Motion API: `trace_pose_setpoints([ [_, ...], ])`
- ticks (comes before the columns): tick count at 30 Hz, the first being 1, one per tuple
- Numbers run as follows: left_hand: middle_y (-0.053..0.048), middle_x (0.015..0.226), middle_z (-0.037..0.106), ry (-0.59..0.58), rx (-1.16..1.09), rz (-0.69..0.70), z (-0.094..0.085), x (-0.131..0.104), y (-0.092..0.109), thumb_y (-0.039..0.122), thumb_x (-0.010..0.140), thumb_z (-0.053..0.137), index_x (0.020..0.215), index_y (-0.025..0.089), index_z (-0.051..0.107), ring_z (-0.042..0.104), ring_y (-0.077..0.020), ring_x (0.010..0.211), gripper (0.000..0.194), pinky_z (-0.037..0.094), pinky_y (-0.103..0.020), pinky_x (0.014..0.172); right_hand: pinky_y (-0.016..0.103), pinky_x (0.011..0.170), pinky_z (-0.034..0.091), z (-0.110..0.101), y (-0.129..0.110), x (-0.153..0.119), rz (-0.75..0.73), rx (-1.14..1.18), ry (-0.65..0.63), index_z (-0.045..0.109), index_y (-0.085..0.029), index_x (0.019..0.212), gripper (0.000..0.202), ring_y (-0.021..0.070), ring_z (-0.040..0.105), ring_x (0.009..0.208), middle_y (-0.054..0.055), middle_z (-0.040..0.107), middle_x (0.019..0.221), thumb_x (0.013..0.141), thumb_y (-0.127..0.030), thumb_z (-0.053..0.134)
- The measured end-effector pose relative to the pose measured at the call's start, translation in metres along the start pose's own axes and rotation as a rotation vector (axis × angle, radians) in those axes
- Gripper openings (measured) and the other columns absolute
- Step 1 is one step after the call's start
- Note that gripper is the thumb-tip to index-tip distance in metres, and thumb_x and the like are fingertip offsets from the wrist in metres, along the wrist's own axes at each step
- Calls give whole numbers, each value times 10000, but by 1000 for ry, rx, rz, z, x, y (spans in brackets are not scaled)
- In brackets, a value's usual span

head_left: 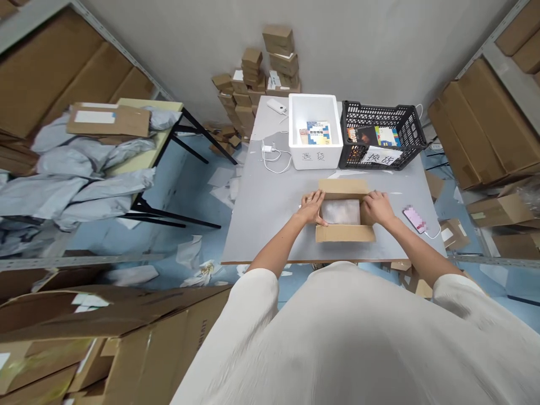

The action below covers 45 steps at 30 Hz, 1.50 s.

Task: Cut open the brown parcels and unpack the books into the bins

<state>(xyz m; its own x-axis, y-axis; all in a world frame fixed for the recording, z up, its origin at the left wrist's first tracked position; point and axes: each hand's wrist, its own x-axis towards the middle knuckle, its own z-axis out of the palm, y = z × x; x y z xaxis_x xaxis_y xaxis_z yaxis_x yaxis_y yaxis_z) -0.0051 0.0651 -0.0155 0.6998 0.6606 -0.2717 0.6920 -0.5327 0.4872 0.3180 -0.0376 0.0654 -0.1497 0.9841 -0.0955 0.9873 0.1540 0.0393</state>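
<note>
An opened cardboard box (346, 234) sits near the front edge of the grey table, its long flaps spread to the back and front. Inside lies a wrapped, whitish-grey item (342, 212). My left hand (311, 208) grips the box's left side, thumb toward the front flap and fingers at the back corner. On the right side, my right hand (377, 207) holds the box wall, its fingers bent over the edge and partly hidden.
Behind the box stand a white bin (315, 157) with books and a black crate (383, 152) with books. A phone (414, 219) on a cable lies right; a white cable (276, 159) lies left. Small boxes (278, 39) are stacked by the wall.
</note>
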Motion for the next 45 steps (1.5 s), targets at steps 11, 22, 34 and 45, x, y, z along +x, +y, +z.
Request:
trace_pose_setpoints([
  [11, -231, 1907, 10, -3, -19, -14, 3, -9, 6, 887, 657, 863, 1836, 221, -66, 24, -479, 1760, 1642, 98, -664, 1370, 486, 1042, 507, 68, -92, 96, -473, -66, -370, 787, -134, 1332, 420, 379, 672, 1226, 251, 754, 1305, 952, -185, 614],
  [22, -226, 1907, 42, 10, -25, 0, 8, -10, 4, 887, 653, 881, 1838, 218, -71, 53, -507, 1752, 1661, 130, -694, 1364, 508, 1133, 462, 140, -91, 118, -668, -29, -406, 785, -256, 1348, 465, 315, 628, 1287, 148, 765, 1384, 913, -175, 641],
  [34, -243, 1903, 29, -2, -12, -15, 8, -11, 4, 884, 679, 865, 1833, 191, -87, 53, -515, 1750, 1649, 128, -677, 1362, 554, 1195, 452, 147, -106, 130, -674, -63, -422, 842, -318, 1211, 404, 314, 565, 1368, 105, 780, 1322, 881, -215, 634],
  [45, -249, 1901, 32, 5, -1, -33, 8, -11, 6, 877, 665, 874, 1834, 208, -84, 61, -514, 1749, 1653, 102, -693, 1364, 580, 1182, 445, 149, -103, 124, -654, -73, -379, 839, -356, 1250, 452, 328, 553, 1394, 117, 777, 1309, 868, -297, 605],
])
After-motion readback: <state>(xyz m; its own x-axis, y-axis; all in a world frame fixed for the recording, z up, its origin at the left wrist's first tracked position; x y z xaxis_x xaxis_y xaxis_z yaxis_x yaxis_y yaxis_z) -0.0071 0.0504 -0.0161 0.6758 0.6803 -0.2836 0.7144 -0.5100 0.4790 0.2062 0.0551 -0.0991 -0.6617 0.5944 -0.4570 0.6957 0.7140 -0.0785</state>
